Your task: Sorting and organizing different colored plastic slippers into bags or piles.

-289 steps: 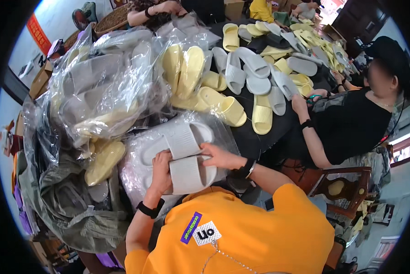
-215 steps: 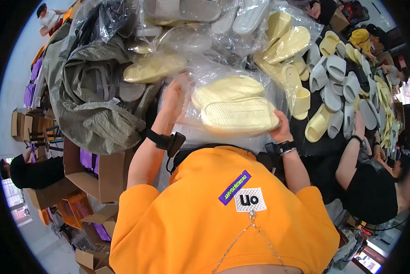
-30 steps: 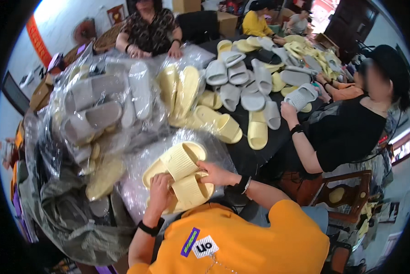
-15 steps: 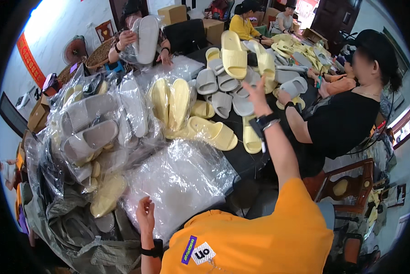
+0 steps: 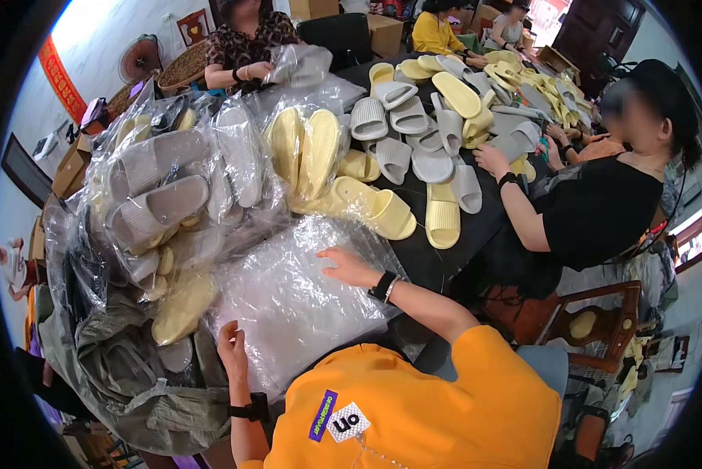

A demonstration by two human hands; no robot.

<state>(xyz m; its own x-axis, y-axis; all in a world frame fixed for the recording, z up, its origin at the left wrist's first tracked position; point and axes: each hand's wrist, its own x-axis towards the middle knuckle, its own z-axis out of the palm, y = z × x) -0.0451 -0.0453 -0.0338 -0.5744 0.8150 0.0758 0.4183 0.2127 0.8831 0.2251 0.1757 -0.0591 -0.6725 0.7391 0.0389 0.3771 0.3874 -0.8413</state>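
Note:
A stack of clear plastic bags (image 5: pixel 288 301) lies in front of me. My right hand (image 5: pixel 351 267) is over its upper right part, fingers stretched out and nothing in them. At the stack's left edge my left hand (image 5: pixel 232 352) is raised, empty, with loosely bent fingers. Beyond the bags are a yellow slipper (image 5: pixel 394 216) lying on its side, another yellow slipper (image 5: pixel 443 223) and a grey slipper (image 5: pixel 467 189). More grey and yellow slippers (image 5: pixel 409 116) are heaped farther back.
Bagged slippers (image 5: pixel 159 211) pile up at the left, above a grey-green sack (image 5: pixel 124 391). A person in black (image 5: pixel 601 203) handles a grey slipper at the right. Across the black table (image 5: pixel 421 266), another person (image 5: pixel 253 47) holds a bagged slipper. A wooden chair (image 5: pixel 593 324) stands at the right.
My right hand has come back from the slipper heap to the plastic bags. A yellow slipper atop the heap has shifted down. The person across has lowered the bagged slipper.

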